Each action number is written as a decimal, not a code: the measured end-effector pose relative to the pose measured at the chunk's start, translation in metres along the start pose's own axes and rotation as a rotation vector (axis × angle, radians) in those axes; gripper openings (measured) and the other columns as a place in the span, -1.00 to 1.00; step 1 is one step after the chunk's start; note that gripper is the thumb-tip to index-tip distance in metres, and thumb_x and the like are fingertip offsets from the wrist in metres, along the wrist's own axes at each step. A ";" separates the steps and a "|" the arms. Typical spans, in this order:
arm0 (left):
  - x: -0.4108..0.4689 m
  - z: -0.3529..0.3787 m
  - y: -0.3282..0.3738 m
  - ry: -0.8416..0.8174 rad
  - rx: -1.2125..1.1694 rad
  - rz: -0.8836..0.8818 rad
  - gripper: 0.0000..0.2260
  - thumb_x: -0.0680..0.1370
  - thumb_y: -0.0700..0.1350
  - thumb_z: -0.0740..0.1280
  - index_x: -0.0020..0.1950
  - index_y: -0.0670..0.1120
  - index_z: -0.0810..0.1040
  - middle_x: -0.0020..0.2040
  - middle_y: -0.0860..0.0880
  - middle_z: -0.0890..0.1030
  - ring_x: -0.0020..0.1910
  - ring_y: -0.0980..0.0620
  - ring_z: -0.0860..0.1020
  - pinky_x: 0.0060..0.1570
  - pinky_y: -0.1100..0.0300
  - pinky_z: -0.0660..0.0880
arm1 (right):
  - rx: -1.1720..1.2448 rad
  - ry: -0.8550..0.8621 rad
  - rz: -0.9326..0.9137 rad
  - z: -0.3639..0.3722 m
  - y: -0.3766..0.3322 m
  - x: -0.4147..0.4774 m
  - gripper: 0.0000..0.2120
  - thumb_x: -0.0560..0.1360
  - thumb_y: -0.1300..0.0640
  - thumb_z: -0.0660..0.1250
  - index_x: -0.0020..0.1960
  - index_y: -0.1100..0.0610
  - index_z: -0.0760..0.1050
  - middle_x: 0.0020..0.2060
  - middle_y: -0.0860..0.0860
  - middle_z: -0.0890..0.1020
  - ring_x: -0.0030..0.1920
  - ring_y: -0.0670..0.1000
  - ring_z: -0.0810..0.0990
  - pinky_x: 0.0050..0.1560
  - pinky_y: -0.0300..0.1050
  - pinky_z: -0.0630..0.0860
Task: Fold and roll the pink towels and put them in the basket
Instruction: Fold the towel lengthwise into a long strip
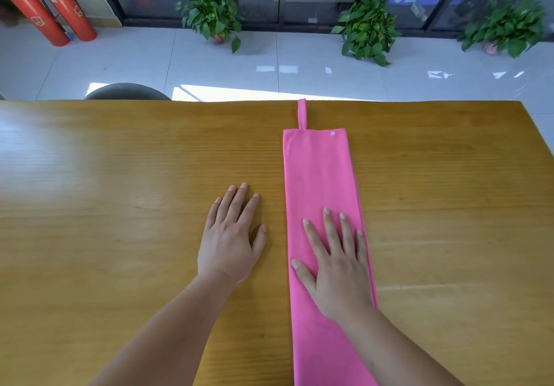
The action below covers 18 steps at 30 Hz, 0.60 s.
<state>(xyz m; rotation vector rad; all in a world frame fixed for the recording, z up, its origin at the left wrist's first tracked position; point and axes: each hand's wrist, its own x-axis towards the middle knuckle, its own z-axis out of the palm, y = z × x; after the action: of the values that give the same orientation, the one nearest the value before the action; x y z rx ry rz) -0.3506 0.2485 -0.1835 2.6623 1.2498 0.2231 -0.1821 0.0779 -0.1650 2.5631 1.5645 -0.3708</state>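
Note:
A pink towel (319, 175) lies folded into a long narrow strip on the wooden table (120, 175), running from the near edge toward the far edge. A small hanging loop sticks out of its far end, beside a white snap button. My right hand (335, 262) lies flat on the strip's middle, fingers spread and straight. My left hand (232, 235) rests flat on the bare wood just left of the towel, not touching it. No basket is in view.
A dark round chair back (127, 91) stands beyond the table's far edge at the left. On the tiled floor behind are three potted plants (209, 7) and two red fire extinguishers (45, 4) by a glass wall.

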 end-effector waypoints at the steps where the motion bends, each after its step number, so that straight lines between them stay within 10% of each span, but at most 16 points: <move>1: 0.000 0.000 0.000 0.001 0.000 -0.001 -0.45 0.72 0.17 0.16 0.69 0.03 0.26 0.74 0.02 0.10 0.72 0.03 -0.06 0.67 -0.11 0.05 | -0.003 0.015 0.002 -0.001 0.000 0.008 -0.23 0.64 -0.49 -0.15 0.71 -0.18 -0.25 0.71 0.03 -0.28 0.68 0.18 -0.34 0.66 0.33 -0.04; 18: 0.000 0.000 -0.001 0.020 -0.008 -0.001 -0.45 0.71 0.17 0.16 0.69 0.03 0.27 0.73 0.01 0.11 0.72 0.02 -0.05 0.66 -0.10 0.05 | -0.007 -0.017 -0.020 0.004 -0.003 -0.016 -0.21 0.63 -0.50 -0.11 0.71 -0.17 -0.27 0.70 0.03 -0.28 0.68 0.19 -0.33 0.66 0.35 -0.04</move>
<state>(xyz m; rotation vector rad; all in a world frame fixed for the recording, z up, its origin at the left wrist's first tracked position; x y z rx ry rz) -0.3515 0.2488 -0.1840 2.6588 1.2538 0.2544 -0.1926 0.0644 -0.1646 2.5341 1.5839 -0.3869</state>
